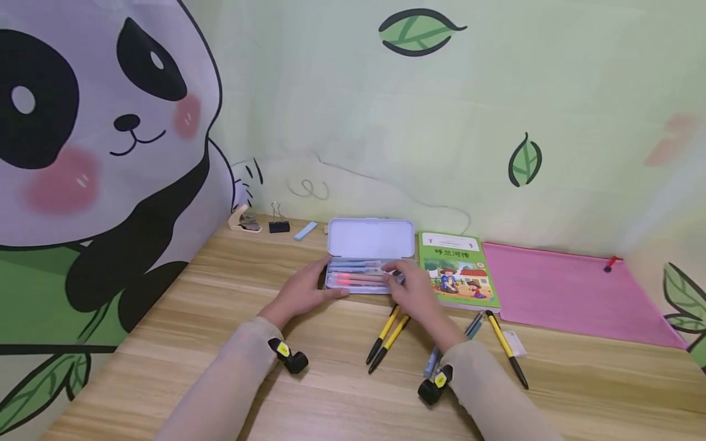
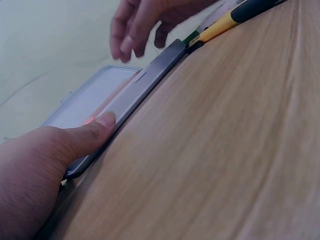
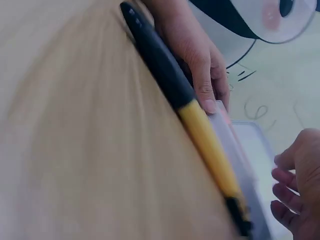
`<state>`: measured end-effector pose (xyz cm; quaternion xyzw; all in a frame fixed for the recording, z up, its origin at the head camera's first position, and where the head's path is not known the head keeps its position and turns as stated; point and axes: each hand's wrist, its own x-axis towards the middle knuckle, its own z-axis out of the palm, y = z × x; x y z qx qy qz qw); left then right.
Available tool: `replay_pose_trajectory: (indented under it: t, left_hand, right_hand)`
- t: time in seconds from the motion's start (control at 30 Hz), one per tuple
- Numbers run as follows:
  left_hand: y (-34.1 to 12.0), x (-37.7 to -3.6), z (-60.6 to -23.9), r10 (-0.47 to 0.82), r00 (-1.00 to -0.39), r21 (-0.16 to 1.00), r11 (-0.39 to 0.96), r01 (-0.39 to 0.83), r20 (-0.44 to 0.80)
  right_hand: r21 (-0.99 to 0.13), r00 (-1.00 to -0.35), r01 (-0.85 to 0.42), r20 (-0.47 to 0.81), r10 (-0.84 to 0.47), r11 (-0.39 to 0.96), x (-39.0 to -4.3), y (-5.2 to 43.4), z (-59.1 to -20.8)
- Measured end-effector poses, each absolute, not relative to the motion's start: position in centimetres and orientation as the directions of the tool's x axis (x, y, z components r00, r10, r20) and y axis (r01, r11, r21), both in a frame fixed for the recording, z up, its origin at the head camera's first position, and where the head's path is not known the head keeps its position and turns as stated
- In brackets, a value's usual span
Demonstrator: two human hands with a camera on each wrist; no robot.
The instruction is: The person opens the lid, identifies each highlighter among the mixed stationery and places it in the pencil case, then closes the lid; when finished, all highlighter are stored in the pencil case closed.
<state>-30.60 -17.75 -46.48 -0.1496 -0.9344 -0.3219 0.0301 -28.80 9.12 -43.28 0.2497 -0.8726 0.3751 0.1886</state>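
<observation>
A pale pencil case point(image 1: 371, 237) lies on the table with its lid raised against the back. Inside it are several pens point(image 1: 358, 279), some bluish and some with pink-red parts. My left hand point(image 1: 298, 291) grips the left end of the case; in the left wrist view its thumb point(image 2: 95, 131) presses on the front rim. Over the right end hangs my right hand point(image 1: 413, 291), fingers loosely bent. In the right wrist view that hand point(image 3: 302, 185) shows nothing between its fingers. Two yellow-and-black pens point(image 1: 390, 344) lie in front of the case.
Right of the case lie a green book point(image 1: 458, 275) and a pink cloth pouch point(image 1: 573, 294). Another yellow pen point(image 1: 507, 349), a white eraser point(image 1: 517, 345) and bluish pens point(image 1: 432, 361) lie near my right forearm. Back left are a stapler point(image 1: 242, 220), binder clip point(image 1: 279, 227) and blue strip point(image 1: 305, 231).
</observation>
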Motion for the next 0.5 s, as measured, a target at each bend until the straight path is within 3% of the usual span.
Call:
replay_pose_trajectory:
  t: [0.23,0.5]
  left_hand:
    - [-17.5,-30.4,-46.3,0.253,-0.956,0.605,0.742,0.289,0.147]
    - [-17.7,-30.4,-46.4,0.254,-0.958,0.611,0.74,0.283,0.137]
  right_hand:
    - [-0.525,-0.746,-0.666,0.47,-0.472,0.53,-27.2,12.9,-42.0]
    - [-0.484,-0.671,-0.737,0.439,-0.597,0.472,-24.6,19.6,-44.7]
